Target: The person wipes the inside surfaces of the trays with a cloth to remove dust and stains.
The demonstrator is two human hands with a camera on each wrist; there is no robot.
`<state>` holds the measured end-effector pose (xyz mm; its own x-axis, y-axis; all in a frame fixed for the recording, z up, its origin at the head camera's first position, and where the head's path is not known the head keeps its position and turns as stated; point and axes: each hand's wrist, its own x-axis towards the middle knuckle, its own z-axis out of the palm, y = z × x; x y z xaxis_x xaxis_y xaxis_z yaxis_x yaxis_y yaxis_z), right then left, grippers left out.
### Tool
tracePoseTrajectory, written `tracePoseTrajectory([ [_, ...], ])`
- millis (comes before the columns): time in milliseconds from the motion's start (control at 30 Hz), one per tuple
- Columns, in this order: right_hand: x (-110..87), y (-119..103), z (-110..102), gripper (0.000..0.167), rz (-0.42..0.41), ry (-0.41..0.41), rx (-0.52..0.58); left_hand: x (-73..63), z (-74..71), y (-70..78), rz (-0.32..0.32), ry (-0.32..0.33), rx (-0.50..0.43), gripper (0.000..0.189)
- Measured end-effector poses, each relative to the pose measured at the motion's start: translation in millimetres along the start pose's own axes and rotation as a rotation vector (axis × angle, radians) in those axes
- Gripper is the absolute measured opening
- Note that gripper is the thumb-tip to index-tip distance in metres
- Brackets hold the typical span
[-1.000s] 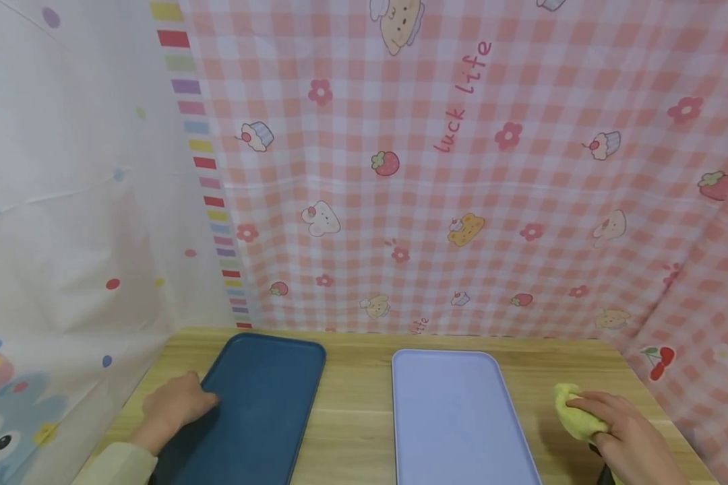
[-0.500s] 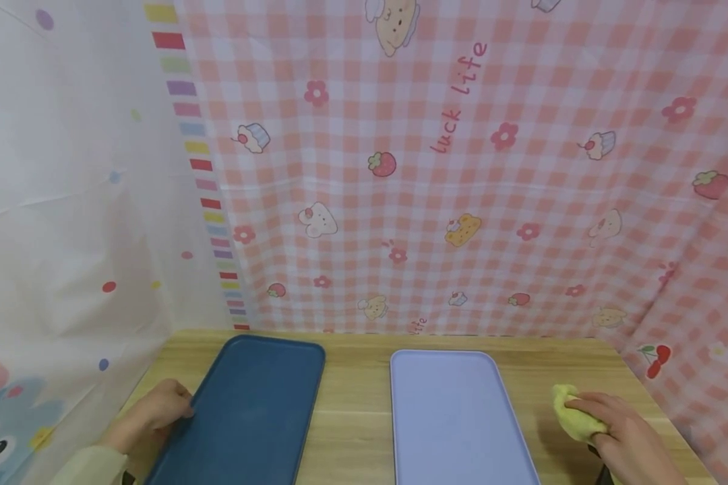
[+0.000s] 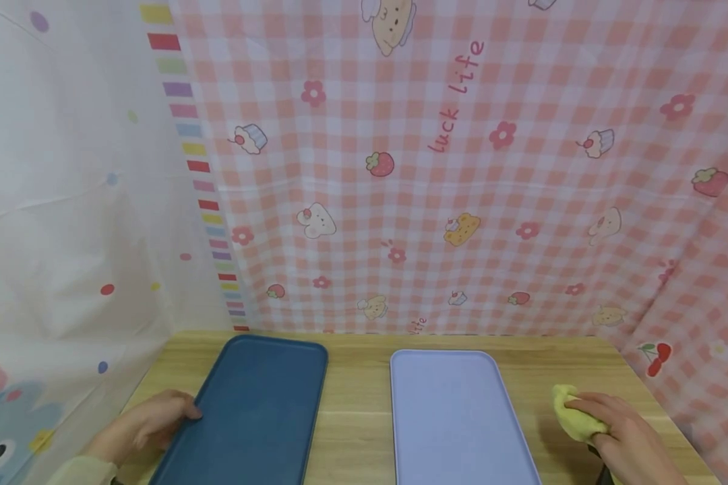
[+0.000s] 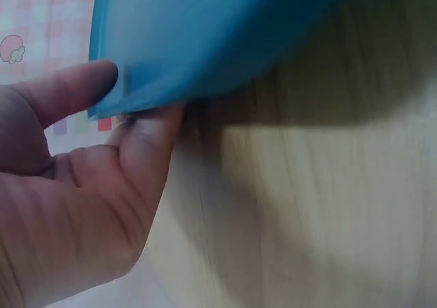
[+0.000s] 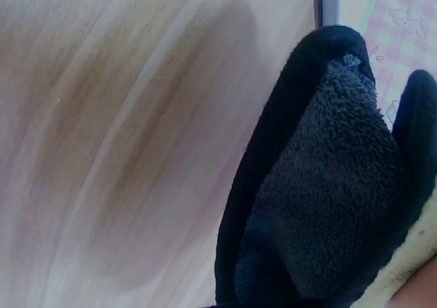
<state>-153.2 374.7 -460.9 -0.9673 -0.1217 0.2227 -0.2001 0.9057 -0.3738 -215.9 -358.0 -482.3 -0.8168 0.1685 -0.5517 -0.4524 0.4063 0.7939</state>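
A dark blue tray (image 3: 255, 411) lies on the left of the wooden table. My left hand (image 3: 158, 421) holds its left edge, and in the left wrist view the thumb (image 4: 102, 82) is on the upper side with fingers tucked beneath the rim. That view shows the tray (image 4: 184, 55) over bare wood with a shadow under it. At the right, my right hand (image 3: 633, 438) grips a bunched cloth (image 3: 576, 414), yellow on the outside. The right wrist view shows the cloth's dark grey fleecy side (image 5: 321, 171) with black edging, hanging over the table; most of the hand is hidden there.
A lilac tray (image 3: 458, 417) lies right of the blue one, between it and my right hand. Bare wood (image 3: 358, 404) separates the two trays. A pink checked curtain (image 3: 400, 202) hangs behind the table, and a white dotted sheet (image 3: 85, 202) at the left.
My left hand has drawn back from over the blue tray to its left edge and taken hold there. The blue tray has shifted slightly right. The right hand with the cloth stays in place.
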Motion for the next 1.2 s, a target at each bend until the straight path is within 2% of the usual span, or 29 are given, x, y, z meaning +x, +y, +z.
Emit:
tracePoseTrajectory([
  [233, -1.1, 0.6, -0.4, 0.048, 0.001, -0.010, 0.021, 1.8, -4.8, -4.7, 0.097, -0.114, -0.034, 0.044],
  [533, 0.2, -0.2, -8.7, 0.051, 0.019, -0.023, 0.031, 3.0, -6.3, -8.3, 0.158, -0.280, -0.215, 0.045],
  [667, 0.0, -2.4, -9.4, 0.051, 0.016, -0.003, 0.025, 2.9, -2.3, -7.5, 0.204, -0.300, -0.250, 0.058],
  [767, -0.5, -3.8, -8.5, 0.050, 0.006, 0.016, 0.024, 1.8, 3.1, -5.8, 0.245, -0.283, -0.254, 0.064],
  [867, -0.7, -4.5, -7.9, 0.050, 0.003, 0.026, 0.031, 0.8, 10.5, -3.4, 0.289, -0.278, -0.272, 0.055],
  [1000, -1.0, -4.4, -7.9, 0.050, -0.002, 0.034, 0.032, 0.7, 21.2, -0.6, 0.353, -0.321, -0.336, 0.042],
  [1100, -0.6, -4.2, -8.7, 0.050, -0.006, 0.040, 0.018, 0.9, 29.8, 1.2, 0.399, -0.348, -0.390, 0.041],
  [1200, 0.4, -4.4, -10.0, 0.050, -0.005, 0.038, 0.015, -0.3, 39.5, 4.4, 0.429, -0.340, -0.431, 0.043],
])
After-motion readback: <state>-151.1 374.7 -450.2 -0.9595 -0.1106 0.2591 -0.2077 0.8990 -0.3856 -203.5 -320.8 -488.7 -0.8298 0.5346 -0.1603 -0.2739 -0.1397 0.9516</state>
